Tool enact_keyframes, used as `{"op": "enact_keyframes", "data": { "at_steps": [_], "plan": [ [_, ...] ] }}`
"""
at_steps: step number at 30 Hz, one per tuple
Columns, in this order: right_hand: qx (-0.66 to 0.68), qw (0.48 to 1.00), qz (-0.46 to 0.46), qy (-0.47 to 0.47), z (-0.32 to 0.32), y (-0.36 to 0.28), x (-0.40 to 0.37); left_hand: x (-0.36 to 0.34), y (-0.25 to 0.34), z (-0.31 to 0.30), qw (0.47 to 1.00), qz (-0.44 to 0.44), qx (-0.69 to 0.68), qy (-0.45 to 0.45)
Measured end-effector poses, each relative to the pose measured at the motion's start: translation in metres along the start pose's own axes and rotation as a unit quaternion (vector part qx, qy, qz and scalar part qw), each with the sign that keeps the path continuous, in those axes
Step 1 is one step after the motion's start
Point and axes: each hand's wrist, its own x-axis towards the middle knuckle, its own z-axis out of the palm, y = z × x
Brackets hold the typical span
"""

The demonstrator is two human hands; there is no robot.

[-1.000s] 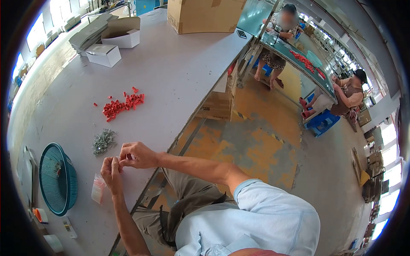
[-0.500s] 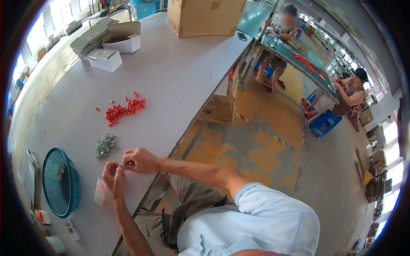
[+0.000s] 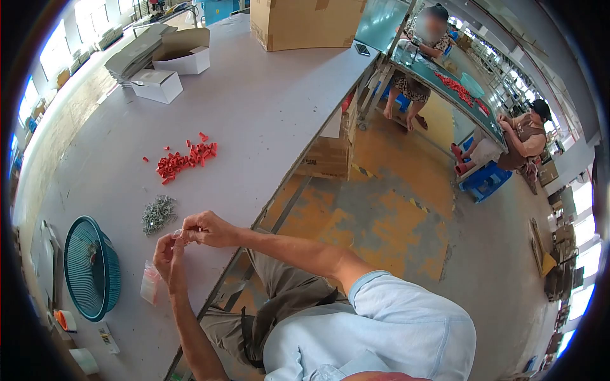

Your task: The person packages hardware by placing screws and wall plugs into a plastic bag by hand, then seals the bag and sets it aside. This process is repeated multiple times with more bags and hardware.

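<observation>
My left hand (image 3: 168, 257) and my right hand (image 3: 211, 229) meet near the table's front edge, fingertips pinched together. Between them is a small clear plastic bag (image 3: 178, 233), mostly covered by the fingers. Just left of my left hand lies a stack of clear plastic bags with red strips (image 3: 149, 286). Beyond the hands sits a pile of small grey metal screws (image 3: 159, 214). Farther out is a heap of short red plastic pieces (image 3: 185, 162), with a few loose ones around it.
A teal plastic basket (image 3: 92, 270) stands at the left, with small items inside. Tape rolls (image 3: 65, 320) and a barcode label (image 3: 108, 338) lie near it. White boxes (image 3: 157, 86) and a large cardboard carton (image 3: 308, 24) are at the back. Two people sit at a green table (image 3: 445, 89).
My hands have shifted slightly away from me, and the fingers have changed their pinch so more of the clear bag shows. The piles lie as before.
</observation>
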Motion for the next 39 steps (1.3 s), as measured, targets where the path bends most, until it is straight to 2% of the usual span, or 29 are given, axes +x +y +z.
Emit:
{"op": "enact_keyframes", "data": {
  "at_steps": [3, 6, 8, 11, 12, 14, 15, 16, 17, 19, 20, 22, 23, 25, 26, 28, 29, 30, 31, 32, 35, 37, 39],
  "plan": [
    [-0.026, 1.0, -0.005, -0.002, 0.0, -0.006, -0.001, 0.005, -0.009, -0.008, 0.999, -0.017, -0.031, -0.007],
    [0.014, 0.999, 0.019, 0.031, 0.0, -0.004, 0.001, 0.002, -0.003, -0.003, 0.999, -0.02, -0.047, -0.017],
    [-0.021, 1.0, -0.018, 0.012, -0.001, 0.002, 0.0, 0.001, 0.0, 0.001, 0.998, -0.025, -0.052, -0.019],
    [-0.026, 0.999, -0.008, -0.026, -0.004, 0.013, -0.001, 0.003, -0.006, -0.003, 0.998, -0.043, -0.03, -0.037],
    [-0.025, 0.999, -0.007, -0.024, -0.008, 0.009, -0.003, 0.005, -0.013, -0.004, 0.999, -0.04, -0.032, -0.016],
    [0.133, 0.983, 0.038, 0.124, -0.026, -0.01, -0.011, 0.007, -0.016, -0.006, 0.999, -0.037, -0.036, 0.005],
    [0.221, 0.964, 0.01, 0.15, -0.061, -0.001, -0.011, 0.007, -0.017, -0.007, 0.999, -0.03, -0.036, 0.008],
    [0.182, 0.951, 0.005, 0.25, -0.096, -0.018, -0.017, 0.006, -0.017, -0.007, 0.999, -0.024, -0.037, 0.011],
    [0.133, 0.927, 0.043, 0.349, -0.136, -0.036, -0.021, 0.005, -0.018, -0.007, 0.999, -0.025, -0.042, 0.012],
    [0.129, 0.844, 0.037, 0.519, -0.218, -0.058, -0.04, 0.005, -0.018, -0.006, 0.998, -0.036, -0.045, 0.006],
    [0.181, 0.819, 0.014, 0.545, -0.265, -0.058, -0.057, 0.006, -0.02, -0.007, 0.998, -0.035, -0.048, 0.006],
    [0.192, 0.767, -0.035, 0.612, -0.307, -0.071, -0.088, 0.006, -0.026, -0.009, 0.999, -0.022, -0.025, -0.018],
    [0.191, 0.769, -0.038, 0.609, -0.307, -0.078, -0.091, 0.006, -0.023, -0.007, 0.999, -0.018, -0.028, -0.016],
    [0.082, 0.841, 0.025, 0.534, -0.288, -0.091, -0.105, 0.003, -0.017, -0.003, 0.999, -0.022, -0.009, -0.021],
    [0.016, 0.854, 0.056, 0.518, -0.26, -0.093, -0.098, 0.003, -0.019, -0.003, 0.999, -0.021, -0.008, -0.024],
    [-0.012, 0.931, 0.058, 0.361, -0.198, -0.082, -0.087, 0.005, -0.025, -0.005, 0.999, -0.016, -0.008, -0.026],
    [-0.158, 0.948, 0.065, 0.268, -0.169, -0.077, -0.079, 0.005, -0.027, -0.006, 0.999, -0.016, -0.004, -0.031],
    [-0.097, 0.977, 0.05, 0.181, -0.144, -0.053, -0.069, 0.005, -0.027, -0.006, 0.999, -0.024, -0.007, -0.023],
    [-0.154, 0.978, 0.056, 0.131, -0.111, -0.048, -0.058, 0.006, -0.026, -0.007, 0.999, -0.03, -0.011, -0.013],
    [-0.196, 0.976, 0.016, 0.096, -0.079, -0.045, -0.044, 0.007, -0.026, -0.008, 1.0, -0.028, -0.008, -0.011],
    [-0.148, 0.988, -0.006, 0.042, -0.016, -0.02, -0.011, 0.005, -0.022, -0.012, 0.997, -0.045, -0.057, -0.015],
    [-0.15, 0.988, -0.024, -0.012, 0.001, -0.01, 0.003, 0.005, -0.019, -0.007, 0.996, -0.047, -0.073, -0.008],
    [-0.107, 0.994, -0.016, -0.019, 0.006, -0.004, 0.005, 0.008, -0.019, -0.012, 0.996, -0.049, -0.072, -0.01]
  ]
}}
